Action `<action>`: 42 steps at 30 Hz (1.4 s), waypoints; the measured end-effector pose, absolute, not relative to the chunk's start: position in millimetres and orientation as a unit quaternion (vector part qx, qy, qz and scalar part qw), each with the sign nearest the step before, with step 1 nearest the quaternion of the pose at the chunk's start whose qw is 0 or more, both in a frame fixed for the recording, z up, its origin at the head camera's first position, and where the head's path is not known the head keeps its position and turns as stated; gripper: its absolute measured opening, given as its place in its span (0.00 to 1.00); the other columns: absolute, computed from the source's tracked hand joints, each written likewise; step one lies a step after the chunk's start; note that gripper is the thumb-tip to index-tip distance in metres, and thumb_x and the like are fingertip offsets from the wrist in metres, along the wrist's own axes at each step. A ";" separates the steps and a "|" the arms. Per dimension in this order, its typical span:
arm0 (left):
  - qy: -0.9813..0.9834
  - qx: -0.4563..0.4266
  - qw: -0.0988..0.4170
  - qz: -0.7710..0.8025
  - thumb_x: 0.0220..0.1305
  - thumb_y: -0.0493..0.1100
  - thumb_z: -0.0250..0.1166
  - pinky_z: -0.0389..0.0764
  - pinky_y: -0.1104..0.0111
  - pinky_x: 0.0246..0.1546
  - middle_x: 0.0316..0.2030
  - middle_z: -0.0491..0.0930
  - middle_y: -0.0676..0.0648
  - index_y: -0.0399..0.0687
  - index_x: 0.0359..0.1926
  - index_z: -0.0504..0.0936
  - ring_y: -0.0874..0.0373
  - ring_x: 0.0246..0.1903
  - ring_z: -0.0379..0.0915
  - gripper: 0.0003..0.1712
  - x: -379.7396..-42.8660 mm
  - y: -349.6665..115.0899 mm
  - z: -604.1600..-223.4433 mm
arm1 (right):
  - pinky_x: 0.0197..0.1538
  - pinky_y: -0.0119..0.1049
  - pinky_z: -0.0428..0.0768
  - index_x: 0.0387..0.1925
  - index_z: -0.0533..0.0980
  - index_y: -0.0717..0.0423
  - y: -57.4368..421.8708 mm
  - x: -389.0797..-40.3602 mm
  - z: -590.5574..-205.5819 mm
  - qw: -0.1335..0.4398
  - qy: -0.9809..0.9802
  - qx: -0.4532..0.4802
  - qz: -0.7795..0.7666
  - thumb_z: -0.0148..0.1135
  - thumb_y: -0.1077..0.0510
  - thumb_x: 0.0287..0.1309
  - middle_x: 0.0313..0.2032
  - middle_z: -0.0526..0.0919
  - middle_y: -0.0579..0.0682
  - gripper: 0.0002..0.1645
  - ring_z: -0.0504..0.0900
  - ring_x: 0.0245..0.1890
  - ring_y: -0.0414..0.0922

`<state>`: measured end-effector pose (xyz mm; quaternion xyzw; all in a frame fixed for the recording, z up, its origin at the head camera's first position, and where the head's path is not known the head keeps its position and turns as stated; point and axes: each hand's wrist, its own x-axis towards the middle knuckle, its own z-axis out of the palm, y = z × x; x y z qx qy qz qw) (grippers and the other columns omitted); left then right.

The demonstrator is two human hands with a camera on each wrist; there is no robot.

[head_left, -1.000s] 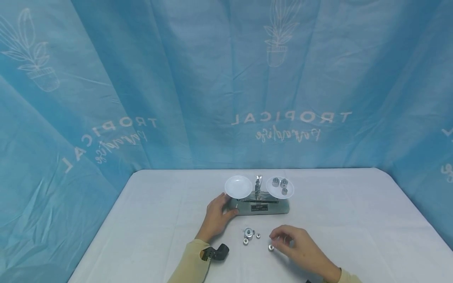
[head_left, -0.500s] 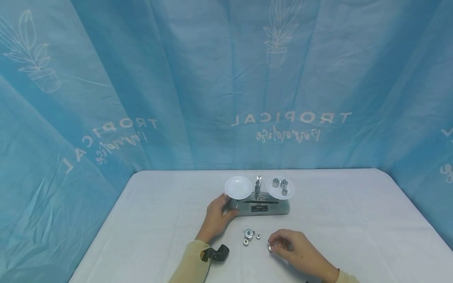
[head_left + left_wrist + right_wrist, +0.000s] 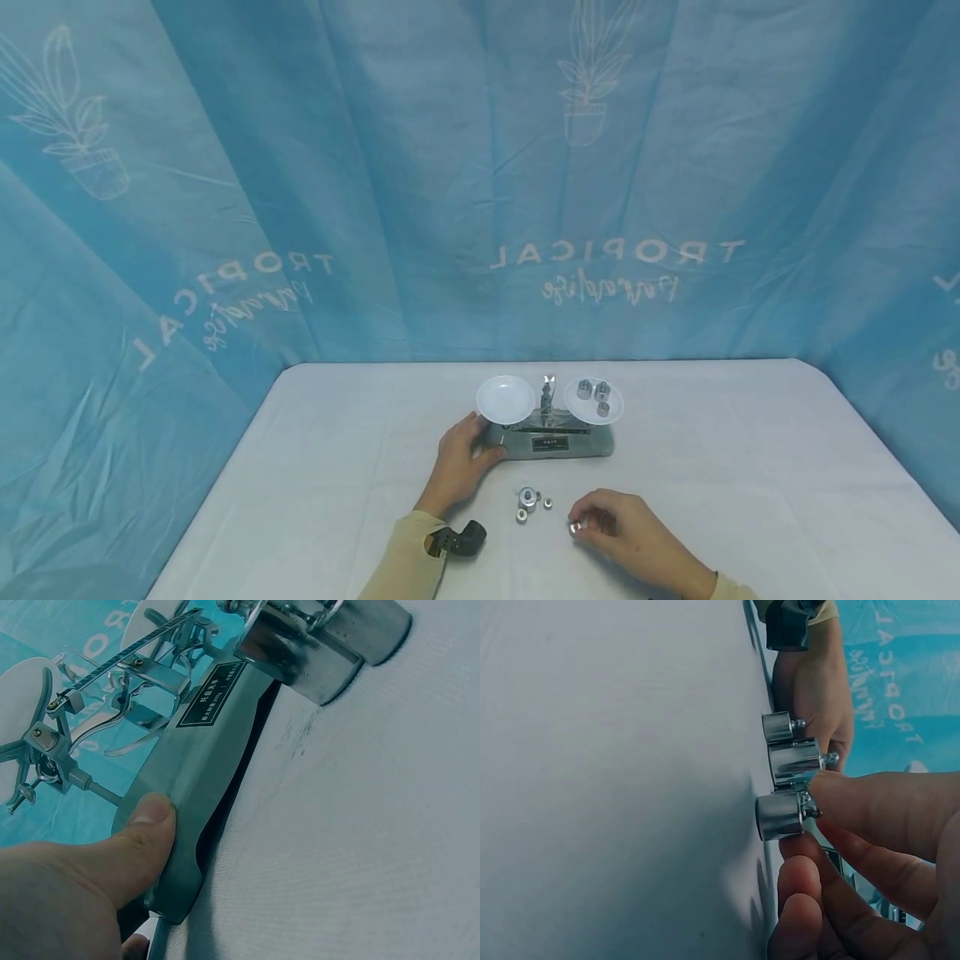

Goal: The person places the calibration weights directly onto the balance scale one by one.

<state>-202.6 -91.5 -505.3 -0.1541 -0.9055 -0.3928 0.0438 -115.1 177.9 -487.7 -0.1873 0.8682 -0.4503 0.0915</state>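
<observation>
A grey balance scale [image 3: 585, 447] stands at the back of the table with two white pans. My left hand [image 3: 453, 462] grips the left end of its base. In the left wrist view the thumb [image 3: 146, 825] presses the front of that base [image 3: 202, 772]; most other fingers are hidden. Nearer the front, my right hand [image 3: 633, 533] pinches a small metal weight [image 3: 780, 816] by its knob, thumb and fingers around it. The weight appears upright, at or very close to the tabletop; I cannot tell whether it touches.
Several metal weights, among them a larger one [image 3: 528, 498] and a small one [image 3: 548, 503], sit between the hands. Three weights stand on the right pan [image 3: 576, 413]; the left pan [image 3: 506, 400] bears nothing visible. A blue printed curtain [image 3: 420, 208] hangs behind the white table [image 3: 315, 483].
My right hand has come slightly down and left, and its fingertips have closed on the small weight. The left hand stays at the scale's base.
</observation>
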 end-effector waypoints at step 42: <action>-0.903 -0.159 0.048 -0.396 0.65 0.49 0.68 0.56 0.39 0.71 0.68 0.71 0.39 0.41 0.69 0.71 0.39 0.71 0.60 0.35 -203.6 -91.8 -505.3 | 0.40 0.31 0.82 0.34 0.81 0.43 179.5 -116.5 -494.3 0.089 0.878 -0.189 -0.431 0.66 0.51 0.65 0.34 0.81 0.32 0.03 0.76 0.34 0.32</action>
